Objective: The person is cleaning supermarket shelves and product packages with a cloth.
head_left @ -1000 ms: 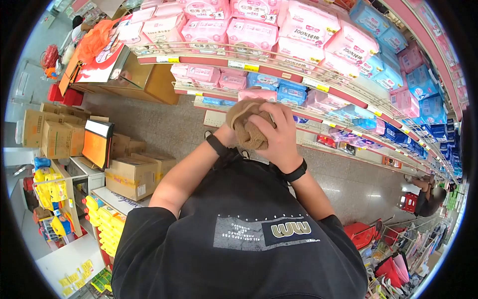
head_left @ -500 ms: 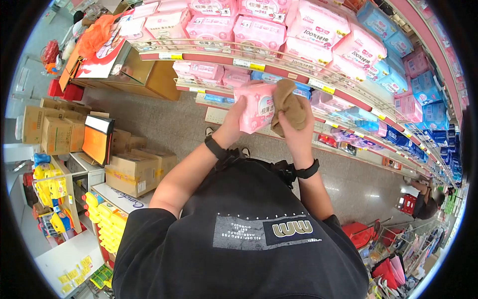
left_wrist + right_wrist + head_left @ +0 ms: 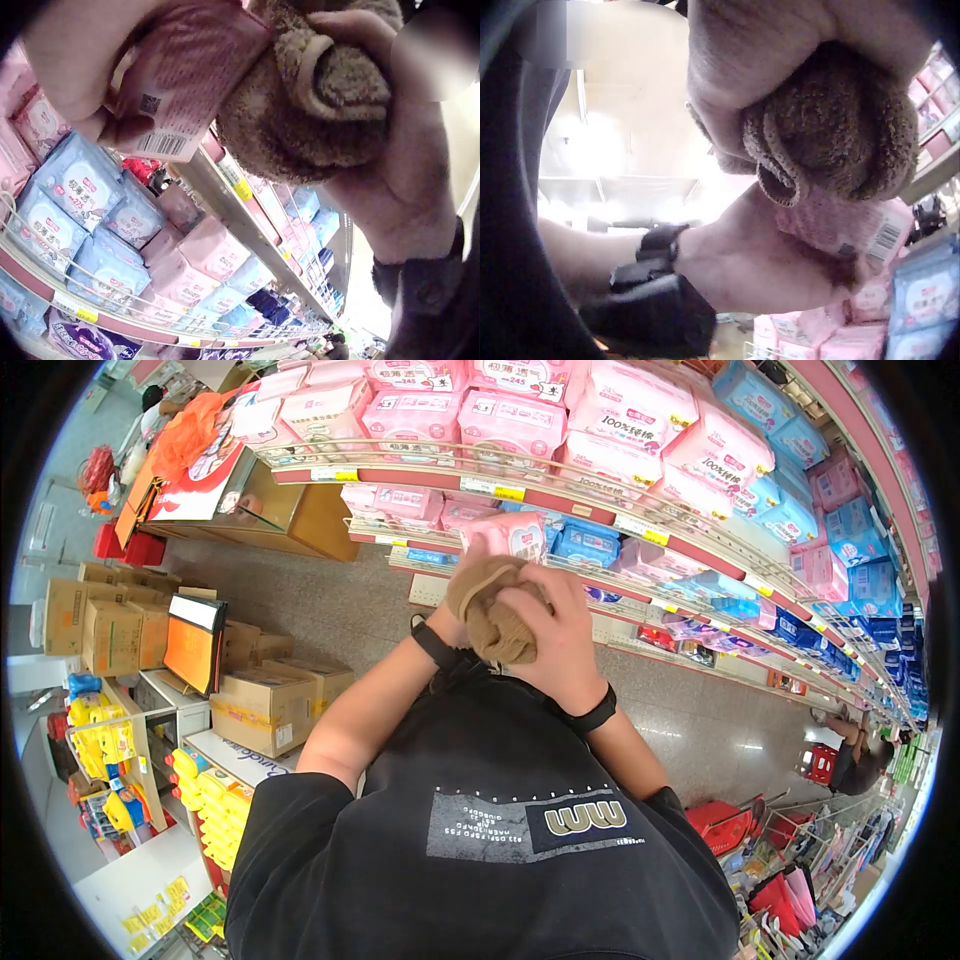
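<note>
A pink pack of sanitary pads is held up in front of the shelf by my left hand. Its barcode side faces the left wrist camera, with fingers along its edge. My right hand grips a bunched brown terry cloth, its fingers curled into the folds. In the head view the cloth overlaps the lower part of the pack and most of the left hand. From the right wrist, the cloth appears directly over the pack.
A wire-fronted shelf carries rows of pink packs and blue packs. Cardboard boxes stand on the floor at left, below a wooden counter. At far right a person is low beside a red basket.
Half a second ago the pack faced up beside the cloth, with the hands apart. Now the hands are together, the cloth in front of the pack, much as one second ago.
</note>
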`<action>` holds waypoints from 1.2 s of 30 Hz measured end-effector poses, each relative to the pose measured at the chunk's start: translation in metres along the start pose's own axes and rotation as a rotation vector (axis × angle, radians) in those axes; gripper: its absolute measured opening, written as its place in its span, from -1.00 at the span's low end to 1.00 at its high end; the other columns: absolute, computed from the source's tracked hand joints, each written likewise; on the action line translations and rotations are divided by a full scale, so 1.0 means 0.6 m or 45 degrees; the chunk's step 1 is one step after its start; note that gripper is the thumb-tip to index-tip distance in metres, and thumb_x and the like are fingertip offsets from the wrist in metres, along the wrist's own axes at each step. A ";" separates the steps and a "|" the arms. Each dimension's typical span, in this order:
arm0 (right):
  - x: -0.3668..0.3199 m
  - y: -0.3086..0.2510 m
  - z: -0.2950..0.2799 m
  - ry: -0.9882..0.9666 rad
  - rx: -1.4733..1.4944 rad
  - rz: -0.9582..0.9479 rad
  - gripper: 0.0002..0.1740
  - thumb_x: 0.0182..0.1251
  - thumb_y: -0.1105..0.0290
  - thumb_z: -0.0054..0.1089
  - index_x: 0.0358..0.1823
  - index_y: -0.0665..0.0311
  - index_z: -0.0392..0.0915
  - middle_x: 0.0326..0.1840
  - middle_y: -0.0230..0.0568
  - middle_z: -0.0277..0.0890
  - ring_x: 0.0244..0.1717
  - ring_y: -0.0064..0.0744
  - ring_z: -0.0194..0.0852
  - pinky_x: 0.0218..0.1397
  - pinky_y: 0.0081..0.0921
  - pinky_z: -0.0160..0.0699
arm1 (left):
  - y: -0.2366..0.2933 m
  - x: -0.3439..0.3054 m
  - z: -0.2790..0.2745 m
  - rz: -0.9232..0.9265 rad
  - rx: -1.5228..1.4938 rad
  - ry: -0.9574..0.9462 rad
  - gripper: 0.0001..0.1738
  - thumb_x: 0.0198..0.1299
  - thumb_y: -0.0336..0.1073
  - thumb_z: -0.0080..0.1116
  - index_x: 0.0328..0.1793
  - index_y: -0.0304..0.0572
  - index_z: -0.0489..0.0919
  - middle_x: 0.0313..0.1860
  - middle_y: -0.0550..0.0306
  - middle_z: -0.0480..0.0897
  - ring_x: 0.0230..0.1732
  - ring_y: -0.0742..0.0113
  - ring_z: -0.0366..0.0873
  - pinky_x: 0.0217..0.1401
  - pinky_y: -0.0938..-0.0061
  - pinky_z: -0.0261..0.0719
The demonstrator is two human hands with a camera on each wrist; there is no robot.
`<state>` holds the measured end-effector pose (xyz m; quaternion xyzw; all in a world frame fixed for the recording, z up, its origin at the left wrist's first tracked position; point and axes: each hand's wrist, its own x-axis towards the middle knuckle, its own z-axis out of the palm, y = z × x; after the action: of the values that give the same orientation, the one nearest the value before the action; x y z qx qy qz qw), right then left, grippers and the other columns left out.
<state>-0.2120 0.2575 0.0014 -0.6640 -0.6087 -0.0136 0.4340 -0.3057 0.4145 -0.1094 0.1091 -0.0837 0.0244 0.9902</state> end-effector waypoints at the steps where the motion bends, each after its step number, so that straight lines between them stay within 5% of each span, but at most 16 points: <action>1: 0.001 0.002 -0.001 -0.056 -0.041 -0.085 -0.39 -0.26 0.33 0.61 -0.02 0.10 0.66 0.19 -0.19 0.48 0.18 0.07 0.50 0.23 -0.04 0.57 | 0.003 -0.003 0.012 -0.026 -0.021 0.095 0.01 0.50 0.51 -0.31 0.54 -0.36 0.37 0.48 -0.20 0.48 0.42 -0.03 0.53 0.51 0.13 0.51; 3: -0.001 0.010 0.000 -0.047 -0.075 -0.145 -0.38 -0.30 0.31 0.61 -0.04 0.08 0.66 0.21 -0.22 0.47 0.18 0.08 0.49 0.22 -0.02 0.57 | 0.006 -0.009 0.036 -0.077 -0.066 0.286 0.07 0.46 0.55 -0.31 0.58 -0.39 0.33 0.52 -0.26 0.44 0.45 -0.07 0.50 0.53 0.10 0.48; 4: -0.002 0.018 -0.005 -0.054 -0.088 -0.147 -0.37 -0.31 0.32 0.62 -0.03 0.08 0.66 0.21 -0.21 0.47 0.18 0.08 0.49 0.21 -0.02 0.57 | 0.010 -0.007 0.040 -0.021 -0.035 0.186 0.05 0.49 0.51 -0.35 0.66 -0.34 0.23 0.54 -0.25 0.41 0.51 -0.07 0.45 0.58 0.09 0.42; 8: -0.009 0.051 -0.018 -0.008 -0.041 -0.048 -0.37 -0.27 0.39 0.62 0.00 0.14 0.63 0.20 -0.15 0.48 0.18 0.07 0.49 0.23 -0.07 0.56 | 0.009 0.011 0.080 0.264 0.665 0.476 -0.05 0.55 0.42 -0.38 0.73 -0.19 0.12 0.60 -0.17 0.37 0.57 -0.03 0.38 0.64 0.09 0.33; 11: -0.028 0.078 -0.011 0.171 0.250 0.234 -0.38 -0.20 0.46 0.59 0.02 0.21 0.60 0.16 -0.06 0.48 0.16 0.08 0.51 0.25 -0.13 0.53 | 0.004 0.005 0.075 0.329 0.707 0.510 -0.15 0.61 0.32 -0.32 0.71 -0.19 0.14 0.59 -0.08 0.39 0.55 0.06 0.42 0.61 0.16 0.39; 12: -0.032 0.083 -0.019 0.212 0.349 0.263 -0.40 -0.05 0.54 0.53 0.12 0.30 0.56 0.22 -0.06 0.50 0.25 -0.06 0.52 0.34 -0.19 0.50 | 0.002 0.006 0.087 0.304 0.666 0.446 -0.17 0.62 0.28 -0.29 0.73 -0.17 0.10 0.61 -0.07 0.37 0.56 0.08 0.41 0.62 0.17 0.38; 15: -0.067 0.099 -0.009 0.459 1.133 0.921 -0.36 0.06 0.60 0.48 0.24 0.34 0.49 0.31 -0.10 0.49 0.36 -0.19 0.47 0.43 -0.23 0.47 | 0.003 0.007 0.106 0.213 0.696 0.342 -0.20 0.64 0.17 -0.21 0.77 -0.13 -0.02 0.65 -0.01 0.30 0.58 0.14 0.37 0.64 0.20 0.34; 18: -0.080 0.111 -0.024 0.484 1.226 0.918 -0.36 0.16 0.64 0.39 0.31 0.38 0.44 0.38 -0.13 0.46 0.43 -0.29 0.40 0.50 -0.25 0.40 | 0.009 -0.010 0.077 0.044 0.945 0.527 -0.25 0.68 0.00 -0.16 0.79 -0.11 -0.09 0.69 0.09 0.22 0.63 0.23 0.27 0.63 0.24 0.33; 21: -0.075 0.121 -0.036 0.436 0.908 0.673 -0.37 0.09 0.63 0.42 0.27 0.35 0.48 0.29 -0.09 0.48 0.33 -0.22 0.49 0.43 -0.28 0.45 | 0.034 -0.010 0.104 -0.066 1.318 0.552 -0.32 0.68 -0.01 -0.15 0.75 -0.16 0.05 0.62 0.06 0.34 0.56 0.23 0.39 0.54 0.22 0.47; 24: -0.046 0.100 -0.056 0.314 0.401 0.301 -0.39 -0.03 0.59 0.47 0.16 0.34 0.55 0.19 -0.07 0.49 0.21 -0.12 0.54 0.34 -0.28 0.50 | 0.030 -0.008 0.160 -0.062 0.847 0.591 -0.35 0.64 -0.17 -0.01 0.72 -0.19 0.11 0.58 0.09 0.39 0.51 0.26 0.43 0.51 0.29 0.48; 27: -0.040 0.079 -0.064 0.197 0.291 0.243 -0.37 -0.09 0.55 0.48 0.12 0.34 0.53 0.28 -0.02 0.47 0.24 -0.10 0.53 0.35 -0.23 0.48 | 0.033 -0.009 0.156 0.069 1.379 0.495 -0.25 0.43 -0.35 0.26 0.67 -0.22 0.21 0.47 0.13 0.49 0.42 0.44 0.44 0.46 0.39 0.48; 30: -0.025 0.062 -0.063 0.108 0.153 0.105 -0.39 -0.12 0.54 0.49 0.09 0.36 0.56 0.24 -0.04 0.49 0.20 -0.09 0.56 0.31 -0.23 0.51 | 0.035 0.002 0.164 0.059 1.389 0.672 -0.14 0.19 -0.45 0.47 0.60 -0.22 0.30 0.38 0.15 0.57 0.35 0.45 0.51 0.39 0.42 0.53; 33: -0.015 0.054 -0.076 0.149 0.294 0.171 -0.43 -0.10 0.55 0.49 0.07 0.37 0.59 0.16 -0.04 0.53 0.18 -0.08 0.57 0.30 -0.22 0.52 | 0.045 -0.007 0.166 0.144 1.537 0.667 -0.19 0.11 -0.47 0.54 0.50 -0.22 0.39 0.31 0.14 0.61 0.30 0.45 0.54 0.34 0.42 0.57; 36: -0.010 0.062 -0.073 0.455 0.302 0.357 -0.46 -0.13 0.51 0.52 0.01 0.35 0.63 0.08 0.00 0.59 0.12 -0.02 0.61 0.24 -0.22 0.56 | 0.047 -0.015 0.169 0.335 1.809 0.631 -0.29 0.08 -0.45 0.57 0.37 -0.22 0.49 0.24 0.12 0.64 0.25 0.41 0.59 0.30 0.42 0.58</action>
<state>-0.1608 0.2310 0.0045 -0.6735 -0.4217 0.0012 0.6071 -0.3327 0.4195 -0.0074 0.7003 0.1643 0.2140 0.6609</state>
